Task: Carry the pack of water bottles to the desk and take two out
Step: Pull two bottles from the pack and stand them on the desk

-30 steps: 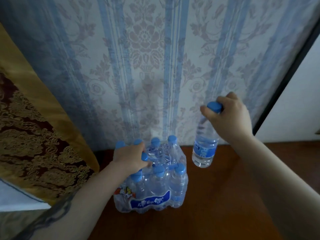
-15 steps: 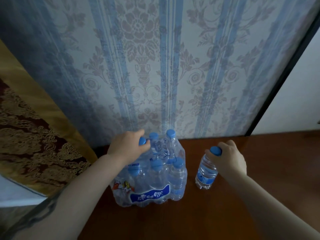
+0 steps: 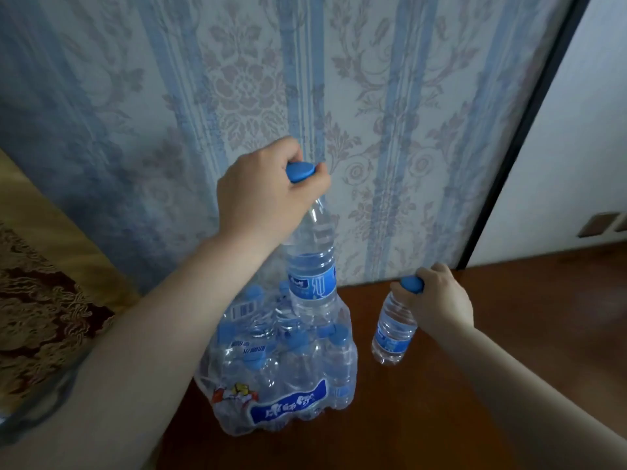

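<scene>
Gripping the blue screw cap of a clear plastic water bottle with a blue label [image 3: 314, 266], the left hand [image 3: 264, 195] holds that bottle upright, its lower part partly inside the torn top of the shrink-wrapped pack of clear water bottles [image 3: 285, 368]. The fingers curl closed around the cap and neck, and the bottle's shoulder and label stand well above the blue caps of the others in the wrap.

The pack sits on the dark reddish-brown wooden desk [image 3: 441, 418], near its back-left corner, close to the blue-and-cream striped floral wallpaper [image 3: 237, 79]. Its clear film carries a blue printed band along the front lower edge.

To the right of the pack, apart from it, a second clear plastic water bottle with a blue label [image 3: 393, 330] stands upright on the desk. The right hand [image 3: 437, 300] is closed over its blue cap from above, fingers wrapped around the top.

At the left edge hangs a gold and dark brown patterned fabric [image 3: 40, 300]. A dark vertical frame strip [image 3: 529, 113] borders the wallpaper on the right, with a pale wall panel [image 3: 583, 130] beyond it.
</scene>
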{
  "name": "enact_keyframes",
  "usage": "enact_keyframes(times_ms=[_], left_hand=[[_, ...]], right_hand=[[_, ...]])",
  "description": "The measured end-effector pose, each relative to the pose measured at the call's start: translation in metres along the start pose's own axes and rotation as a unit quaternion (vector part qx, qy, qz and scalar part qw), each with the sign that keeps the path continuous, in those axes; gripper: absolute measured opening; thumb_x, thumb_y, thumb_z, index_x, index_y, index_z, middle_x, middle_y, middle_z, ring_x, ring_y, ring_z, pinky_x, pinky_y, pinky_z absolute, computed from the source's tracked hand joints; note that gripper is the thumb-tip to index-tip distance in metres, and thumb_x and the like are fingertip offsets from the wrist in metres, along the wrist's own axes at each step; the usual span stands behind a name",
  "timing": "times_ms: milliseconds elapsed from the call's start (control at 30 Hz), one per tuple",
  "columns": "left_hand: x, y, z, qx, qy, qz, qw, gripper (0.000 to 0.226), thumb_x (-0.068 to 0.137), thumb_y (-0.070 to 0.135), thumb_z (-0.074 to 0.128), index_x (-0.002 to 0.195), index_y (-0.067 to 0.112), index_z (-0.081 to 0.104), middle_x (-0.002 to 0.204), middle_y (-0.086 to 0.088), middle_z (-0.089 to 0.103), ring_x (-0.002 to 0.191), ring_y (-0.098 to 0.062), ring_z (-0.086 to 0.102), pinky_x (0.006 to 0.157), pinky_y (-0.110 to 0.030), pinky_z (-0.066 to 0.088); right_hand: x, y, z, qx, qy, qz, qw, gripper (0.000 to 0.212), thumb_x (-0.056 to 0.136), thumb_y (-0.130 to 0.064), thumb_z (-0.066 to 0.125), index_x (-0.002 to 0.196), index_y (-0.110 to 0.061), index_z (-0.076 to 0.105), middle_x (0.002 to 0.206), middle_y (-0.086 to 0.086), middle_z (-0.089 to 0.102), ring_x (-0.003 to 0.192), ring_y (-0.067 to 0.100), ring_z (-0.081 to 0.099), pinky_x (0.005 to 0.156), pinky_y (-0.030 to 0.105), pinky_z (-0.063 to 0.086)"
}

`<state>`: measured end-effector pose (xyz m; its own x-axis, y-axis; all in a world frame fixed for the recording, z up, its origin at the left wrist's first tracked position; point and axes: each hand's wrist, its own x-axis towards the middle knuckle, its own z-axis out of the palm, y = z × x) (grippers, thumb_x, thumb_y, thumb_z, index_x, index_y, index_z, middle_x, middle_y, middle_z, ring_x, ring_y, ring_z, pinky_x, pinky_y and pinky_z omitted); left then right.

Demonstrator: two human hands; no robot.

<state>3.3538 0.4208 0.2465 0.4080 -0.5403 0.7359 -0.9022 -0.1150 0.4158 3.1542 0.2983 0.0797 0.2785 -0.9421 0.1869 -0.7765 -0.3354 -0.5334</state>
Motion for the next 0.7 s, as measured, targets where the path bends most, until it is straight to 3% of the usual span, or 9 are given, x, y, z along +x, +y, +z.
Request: enact_keyframes(times_ms=[167, 333, 533, 700], left_hand=[[0.002, 0.028, 0.035, -0.056, -0.031, 0.029, 0.998, 0.036, 0.075, 0.049, 0.058, 0.064, 0.016, 0.047, 0.047, 0.003, 0.045, 0.047, -0.013, 0.044, 0.045, -0.022, 0.027], [-0.020, 0.051, 0.089, -0.041, -0.101, 0.014, 0.994, 0.038, 0.076, 0.050, 0.058, 0.067, 0.015, 0.048, 0.050, 0.001, 0.048, 0.054, -0.022, 0.050, 0.049, -0.027, 0.033], [-0.059, 0.065, 0.159, 0.027, -0.169, -0.039, 0.984, 0.038, 0.076, 0.051, 0.062, 0.067, 0.018, 0.044, 0.050, 0.002, 0.044, 0.052, -0.021, 0.047, 0.046, -0.027, 0.025], [-0.086, 0.070, 0.214, 0.041, -0.238, -0.083, 0.967, 0.037, 0.078, 0.050, 0.065, 0.067, 0.023, 0.041, 0.051, 0.004, 0.046, 0.046, -0.010, 0.043, 0.043, -0.026, 0.026]], right_hand=[[0.012, -0.001, -0.031, -0.009, 0.022, 0.004, 1.000, 0.038, 0.077, -0.052, 0.062, 0.071, -0.015, 0.056, 0.082, -0.002, 0.045, 0.060, 0.015, 0.052, 0.049, 0.027, 0.036], [0.031, 0.017, -0.061, -0.036, 0.007, -0.042, 0.998, 0.036, 0.077, -0.055, 0.060, 0.074, -0.020, 0.054, 0.082, -0.005, 0.042, 0.064, 0.016, 0.052, 0.048, 0.025, 0.031], [0.060, 0.073, -0.071, -0.094, -0.057, -0.128, 0.986, 0.037, 0.078, -0.062, 0.056, 0.078, -0.026, 0.051, 0.080, -0.009, 0.042, 0.060, 0.008, 0.048, 0.046, 0.023, 0.028], [0.090, 0.121, -0.069, -0.112, -0.120, -0.182, 0.969, 0.038, 0.080, -0.062, 0.055, 0.081, -0.024, 0.050, 0.084, -0.007, 0.044, 0.064, 0.013, 0.051, 0.047, 0.025, 0.029]])
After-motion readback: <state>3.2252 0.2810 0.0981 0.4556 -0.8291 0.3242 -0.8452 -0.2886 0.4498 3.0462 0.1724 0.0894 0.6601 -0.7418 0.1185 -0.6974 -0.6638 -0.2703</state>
